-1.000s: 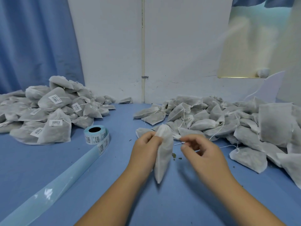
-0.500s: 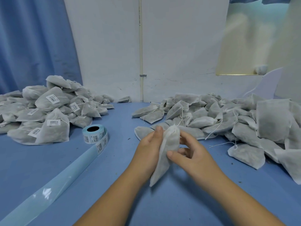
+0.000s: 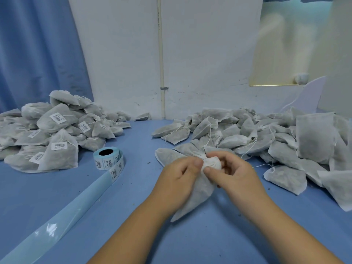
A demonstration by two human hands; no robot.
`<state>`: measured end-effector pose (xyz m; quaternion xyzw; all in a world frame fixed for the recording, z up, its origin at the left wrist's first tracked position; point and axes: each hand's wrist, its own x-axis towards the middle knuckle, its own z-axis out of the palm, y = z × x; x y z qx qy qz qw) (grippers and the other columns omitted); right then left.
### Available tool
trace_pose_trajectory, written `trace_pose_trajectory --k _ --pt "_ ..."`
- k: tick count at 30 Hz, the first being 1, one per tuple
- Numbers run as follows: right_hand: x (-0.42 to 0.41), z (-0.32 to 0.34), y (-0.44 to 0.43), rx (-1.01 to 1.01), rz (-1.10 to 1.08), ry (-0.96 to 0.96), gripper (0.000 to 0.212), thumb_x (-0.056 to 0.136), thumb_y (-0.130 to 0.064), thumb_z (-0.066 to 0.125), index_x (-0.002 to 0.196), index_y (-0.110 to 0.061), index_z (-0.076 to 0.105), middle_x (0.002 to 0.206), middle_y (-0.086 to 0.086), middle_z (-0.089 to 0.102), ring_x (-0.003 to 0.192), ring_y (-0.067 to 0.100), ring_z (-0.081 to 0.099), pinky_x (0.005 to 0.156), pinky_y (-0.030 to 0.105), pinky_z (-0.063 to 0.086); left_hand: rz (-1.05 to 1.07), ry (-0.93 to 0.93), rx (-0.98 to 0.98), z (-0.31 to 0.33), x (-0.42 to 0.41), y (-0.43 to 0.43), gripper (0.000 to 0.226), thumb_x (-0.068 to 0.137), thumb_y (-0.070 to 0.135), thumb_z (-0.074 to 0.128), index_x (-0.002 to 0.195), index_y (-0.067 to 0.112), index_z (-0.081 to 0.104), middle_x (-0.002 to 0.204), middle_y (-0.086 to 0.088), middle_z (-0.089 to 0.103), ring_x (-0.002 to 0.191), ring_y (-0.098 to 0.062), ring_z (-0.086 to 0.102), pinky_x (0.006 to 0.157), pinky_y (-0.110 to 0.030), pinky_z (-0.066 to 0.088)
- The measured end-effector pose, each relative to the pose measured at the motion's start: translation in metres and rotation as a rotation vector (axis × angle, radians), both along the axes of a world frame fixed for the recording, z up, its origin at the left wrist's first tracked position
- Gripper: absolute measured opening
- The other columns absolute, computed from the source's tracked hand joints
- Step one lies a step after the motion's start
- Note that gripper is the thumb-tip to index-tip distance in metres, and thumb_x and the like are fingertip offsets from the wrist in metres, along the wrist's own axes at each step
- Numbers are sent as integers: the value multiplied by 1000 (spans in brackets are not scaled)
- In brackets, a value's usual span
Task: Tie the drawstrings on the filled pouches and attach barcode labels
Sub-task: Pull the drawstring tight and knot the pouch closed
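White wall (image 3: 205, 54) at the back, with a blue curtain (image 3: 34, 50) hanging at its left; blue counter (image 3: 47, 191) spreading from the wall toward the person. Right side of the counter: a broad heap of unlabelled pouches (image 3: 266, 134), white mesh over dark filling, loose strings trailing among them. Left side: a smaller heap of labelled pouches (image 3: 53, 134), several showing white barcode stickers. A pale blue backing strip (image 3: 62, 220) runs from the near left corner up to the label roll (image 3: 107, 158), which stands on the counter just beside the labelled heap, with barcodes visible on its outer turn. Centre, between the two heaps: one held pouch (image 3: 198, 195), raised in front of the person, its gathered neck (image 3: 211, 162) uppermost and its lower corner pointing down toward the counter; whether that corner touches the surface cannot be told. Left hand (image 3: 177, 178): fingers curled round the pouch just below the neck, thumb pressed to the fabric. Right hand (image 3: 236, 174): thumb and fingers pinching the bunched neck from the other side; the two hands nearly touch.
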<state>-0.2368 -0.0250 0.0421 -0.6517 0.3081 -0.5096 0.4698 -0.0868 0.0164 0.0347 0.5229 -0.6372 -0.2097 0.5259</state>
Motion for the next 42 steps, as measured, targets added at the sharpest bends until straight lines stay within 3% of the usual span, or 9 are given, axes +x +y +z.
trace_pose_trajectory --k 3,7,11,17,24,28,32,35,42 --pt "-2 2 -2 -21 -55 -29 22 78 2 72 90 -15 66 63 -16 66 55 -4 56 53 11 44 61 -350 -114 -2 2 1 50 82 68 49 114 33 65 108 19 63 105 0 56 89 -20 44" --pt "0 4 2 80 40 -107 15 79 1 72 87 -11 66 64 -10 67 58 1 60 53 14 47 28 -513 -118 -2 -5 2 41 81 57 60 114 32 60 105 13 64 99 -5 57 86 -33 47" --pt "-3 7 4 188 161 -158 15 68 -34 72 74 -20 73 72 3 67 65 12 58 56 23 46 43 -528 -202 1 -8 4 14 82 25 53 88 16 61 81 6 61 78 -15 55 71 -40 45" --pt "-7 9 2 283 187 -228 19 63 -29 73 78 -17 75 74 2 67 62 10 59 57 23 45 140 -487 -219 2 -4 4 24 75 18 48 90 13 67 80 4 65 78 -18 55 73 -38 45" --pt "-11 10 -2 352 158 -300 16 82 -2 65 82 -14 75 75 3 66 63 12 60 57 25 45 225 -372 -213 7 -4 8 54 69 7 41 116 19 67 90 34 52 84 18 48 77 3 31" --pt "-10 13 -2 432 252 -385 22 66 -8 68 88 -12 71 72 3 63 64 12 61 58 25 45 165 -455 -197 8 -5 9 48 70 8 42 110 17 68 92 27 53 83 5 47 76 -5 33" --pt "-10 15 -2 496 293 -462 26 64 -7 65 90 -12 66 68 2 63 65 13 64 55 23 47 118 -547 -87 5 -8 10 29 79 42 44 90 21 60 83 8 57 79 -10 49 71 -30 37" --pt "-9 15 -2 514 311 -492 28 65 -5 64 92 -10 63 66 3 65 68 16 68 53 23 51 128 -566 -90 4 -10 10 46 84 63 40 66 22 49 64 5 49 67 -12 45 64 -30 33" --pt "-8 15 -2 499 284 -528 27 67 -1 63 93 -6 61 68 7 65 66 19 69 55 24 55 79 -476 -165 7 -17 12 30 97 30 50 85 9 68 72 7 58 73 -7 47 67 -18 38"
